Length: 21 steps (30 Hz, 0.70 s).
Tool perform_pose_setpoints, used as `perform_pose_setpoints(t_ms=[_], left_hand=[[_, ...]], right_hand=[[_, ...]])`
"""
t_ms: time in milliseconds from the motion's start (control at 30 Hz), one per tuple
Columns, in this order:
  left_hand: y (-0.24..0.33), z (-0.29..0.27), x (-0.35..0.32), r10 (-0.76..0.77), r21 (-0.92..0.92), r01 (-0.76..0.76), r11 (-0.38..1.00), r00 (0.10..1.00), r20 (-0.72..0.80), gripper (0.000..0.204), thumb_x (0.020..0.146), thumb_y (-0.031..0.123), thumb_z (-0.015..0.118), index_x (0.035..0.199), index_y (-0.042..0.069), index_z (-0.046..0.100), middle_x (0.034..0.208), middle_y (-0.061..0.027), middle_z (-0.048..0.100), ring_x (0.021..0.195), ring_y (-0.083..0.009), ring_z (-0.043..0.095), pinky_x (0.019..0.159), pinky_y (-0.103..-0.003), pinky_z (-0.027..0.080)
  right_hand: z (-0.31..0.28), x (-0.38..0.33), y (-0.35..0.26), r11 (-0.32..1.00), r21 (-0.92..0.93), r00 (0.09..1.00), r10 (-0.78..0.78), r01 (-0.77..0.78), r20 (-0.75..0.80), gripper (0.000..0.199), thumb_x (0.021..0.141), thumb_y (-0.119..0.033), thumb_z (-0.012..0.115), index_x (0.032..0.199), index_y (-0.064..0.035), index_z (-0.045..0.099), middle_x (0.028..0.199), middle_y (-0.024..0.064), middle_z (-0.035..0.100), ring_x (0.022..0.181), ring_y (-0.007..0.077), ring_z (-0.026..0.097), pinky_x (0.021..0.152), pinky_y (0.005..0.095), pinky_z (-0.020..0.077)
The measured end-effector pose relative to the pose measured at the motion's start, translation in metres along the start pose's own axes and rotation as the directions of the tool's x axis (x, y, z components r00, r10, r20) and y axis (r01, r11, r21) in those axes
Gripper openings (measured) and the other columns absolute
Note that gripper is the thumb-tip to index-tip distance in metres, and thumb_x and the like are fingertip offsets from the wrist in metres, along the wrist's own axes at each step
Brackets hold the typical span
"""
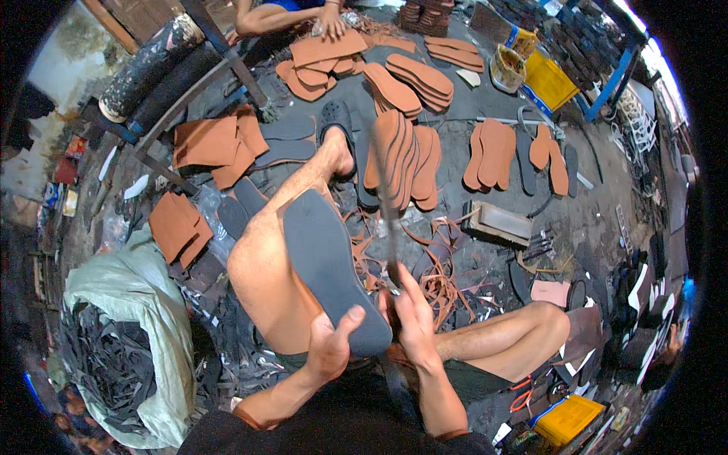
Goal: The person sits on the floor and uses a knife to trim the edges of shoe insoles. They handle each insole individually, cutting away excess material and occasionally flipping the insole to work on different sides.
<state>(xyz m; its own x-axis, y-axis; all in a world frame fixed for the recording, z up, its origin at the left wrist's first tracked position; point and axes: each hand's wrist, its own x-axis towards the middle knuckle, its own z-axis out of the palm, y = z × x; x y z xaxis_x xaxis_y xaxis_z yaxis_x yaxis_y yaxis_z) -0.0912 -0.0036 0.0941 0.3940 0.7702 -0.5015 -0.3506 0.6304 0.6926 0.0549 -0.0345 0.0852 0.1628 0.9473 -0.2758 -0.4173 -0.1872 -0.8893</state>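
Long thin tool (390,235): blurred, exact kind hard to make out; its near end hidden by the grip.
Right hand (409,318): mostly closed around the tool, index finger extended.
Grey sole (326,258): near, centre, left of the tool.
Left hand (331,345): half-closed, thumb over the sole's near end, fingers hidden beneath.
Co-worker (331,21): far, mostly cut off.

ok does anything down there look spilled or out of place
Mainly the thin brown offcuts just beyond the right hand: they sprawl in a loose tangle, which looks untidy against the overlapping brown soles grouped farther out.
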Motion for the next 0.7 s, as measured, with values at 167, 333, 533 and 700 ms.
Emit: perform_pose_setpoints(t_ms=[167,333,533,700], left_hand=[[0.009,-0.010,-0.005,0.253,0.166,-0.260,0.951,0.965,0.066,0.033,0.094,0.015,0.059,0.123,-0.001,0.055,0.112,-0.0088,0.064,0.102,-0.0207,0.063,0.093,-0.037,0.049],[0.089,-0.007,0.003,0.308,0.038,-0.308,0.951,0.951,0.013,0.034,0.097,0.018,0.056,0.127,0.002,0.054,0.110,-0.0084,0.066,0.098,-0.0170,0.065,0.087,-0.032,0.053],[0.099,-0.028,-0.020,-0.013,0.022,0.015,1.000,0.996,-0.088,0.031,0.098,0.024,0.057,0.114,-0.002,0.061,0.099,-0.0095,0.069,0.083,-0.0170,0.067,0.077,-0.030,0.056],[0.087,-0.026,-0.014,-0.009,-0.004,0.009,1.000,0.992,-0.124,0.030,0.098,0.023,0.056,0.113,-0.002,0.062,0.099,-0.0093,0.069,0.083,-0.0174,0.068,0.076,-0.030,0.055]], right_hand=[[-0.019,-0.057,-0.011,0.921,-0.377,0.990,-0.057,0.101,0.128,0.084,0.072,0.002,0.080,0.144,0.0019,0.036,0.105,0.0040,0.054,0.096,0.0144,0.050,0.086,0.0276,0.0426],[-0.034,-0.099,0.015,0.948,-0.263,0.980,-0.148,0.180,0.136,0.051,0.093,-0.008,0.058,0.141,0.0041,0.043,0.100,0.0110,0.063,0.085,0.0193,0.058,0.082,0.0299,0.0463],[-0.053,-0.133,0.040,0.623,-0.705,0.919,-0.379,0.339,0.107,0.037,0.079,-0.002,0.063,0.116,-0.0065,0.067,0.082,0.0108,0.063,0.069,0.0277,0.059,0.064,0.0359,0.0486],[-0.056,-0.133,0.057,0.531,-0.783,0.916,-0.384,0.324,0.119,0.044,0.073,0.002,0.066,0.115,-0.0094,0.068,0.084,0.0101,0.063,0.070,0.0273,0.060,0.065,0.0360,0.0483]])
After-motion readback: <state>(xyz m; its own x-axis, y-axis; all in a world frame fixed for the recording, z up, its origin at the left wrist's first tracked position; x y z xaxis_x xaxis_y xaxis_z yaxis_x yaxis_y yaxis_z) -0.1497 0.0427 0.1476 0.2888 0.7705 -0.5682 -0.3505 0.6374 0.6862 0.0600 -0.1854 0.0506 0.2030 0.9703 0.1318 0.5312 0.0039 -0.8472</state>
